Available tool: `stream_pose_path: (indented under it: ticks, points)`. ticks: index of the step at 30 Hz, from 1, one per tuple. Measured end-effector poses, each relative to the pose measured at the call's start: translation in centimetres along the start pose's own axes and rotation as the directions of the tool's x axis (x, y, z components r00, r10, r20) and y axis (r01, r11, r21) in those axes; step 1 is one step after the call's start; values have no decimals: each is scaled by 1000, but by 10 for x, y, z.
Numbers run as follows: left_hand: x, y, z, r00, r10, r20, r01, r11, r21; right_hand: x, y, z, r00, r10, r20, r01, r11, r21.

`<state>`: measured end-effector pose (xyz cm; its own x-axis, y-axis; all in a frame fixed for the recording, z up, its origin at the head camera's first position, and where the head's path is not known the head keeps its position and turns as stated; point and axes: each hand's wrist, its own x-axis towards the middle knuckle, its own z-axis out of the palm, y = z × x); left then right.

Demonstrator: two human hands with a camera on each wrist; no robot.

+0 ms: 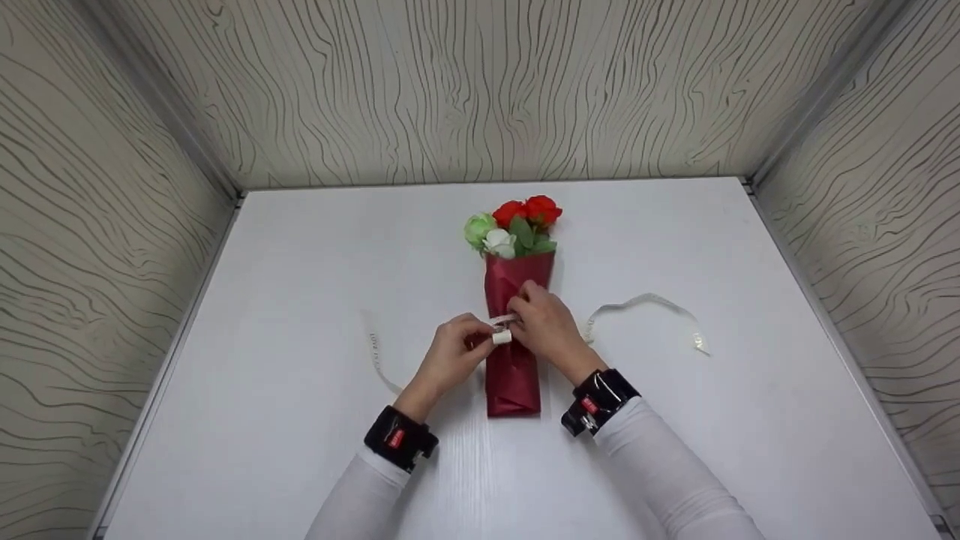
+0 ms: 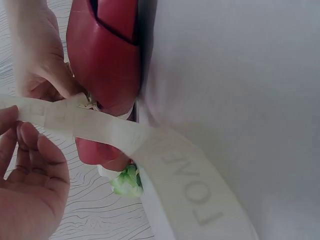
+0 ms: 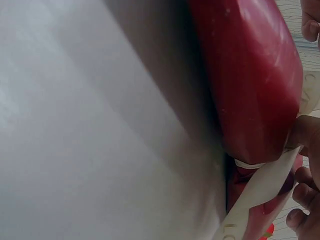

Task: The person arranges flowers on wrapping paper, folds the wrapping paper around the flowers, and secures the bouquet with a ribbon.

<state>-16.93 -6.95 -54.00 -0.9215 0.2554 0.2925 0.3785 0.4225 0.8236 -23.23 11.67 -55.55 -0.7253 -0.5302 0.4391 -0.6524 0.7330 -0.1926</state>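
A bouquet in dark red wrapping lies on the table with its blooms pointing away from me. Red roses, a white flower and a light green one stick out of its top. A cream printed ribbon circles the wrapping at its middle. My left hand pinches a length of that ribbon just left of the bouquet's centre. Opposite it, my right hand grips the ribbon close against the wrapping, its fingertips partly hidden in the head view.
One ribbon tail curves over the white table to the right. The other tail trails out to the left beside my wrist. Wood-grain panels stand around the table's back and sides.
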Motion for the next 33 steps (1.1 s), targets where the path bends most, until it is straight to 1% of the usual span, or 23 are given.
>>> stream_pose_path:
  ticks: [4,8,11,15,18,21,23,25,28,30,31,33]
  points:
    - [-4,1,4,998,55,36,-55,998,6,2,3,4,998,-52,-31,51,997,-49]
    - [-9,2,10,992,115,54,-116,993,16,3,5,8,992,-103,-66,96,991,-95]
    - [-13,3,14,987,150,63,-153,987,44,4,7,10,986,-122,-113,108,987,-122]
    - [-18,5,20,976,194,95,-205,971,124,4,8,13,975,-114,-191,85,985,-152]
    - [-22,6,23,968,209,138,-233,953,192,5,10,17,968,-96,-233,59,985,-160]
    - [-24,6,24,964,197,177,-237,939,250,5,10,19,969,-84,-234,47,986,-160]
    - [-24,4,24,964,182,194,-229,937,262,5,10,19,972,-81,-221,47,987,-155]
    - [-22,2,22,963,169,210,-215,952,217,5,10,20,973,-81,-217,49,987,-151]
    - [-16,-1,15,967,151,206,-168,983,70,6,10,20,970,-88,-227,56,988,-144]
    - [-10,-5,9,977,129,170,-125,992,-36,5,9,20,968,-89,-236,59,989,-133]
    - [-7,-6,6,984,110,137,-102,993,-64,5,9,20,967,-89,-239,60,990,-128]
    - [1,-9,0,997,61,55,-57,996,-72,5,9,20,967,-86,-238,59,991,-119]
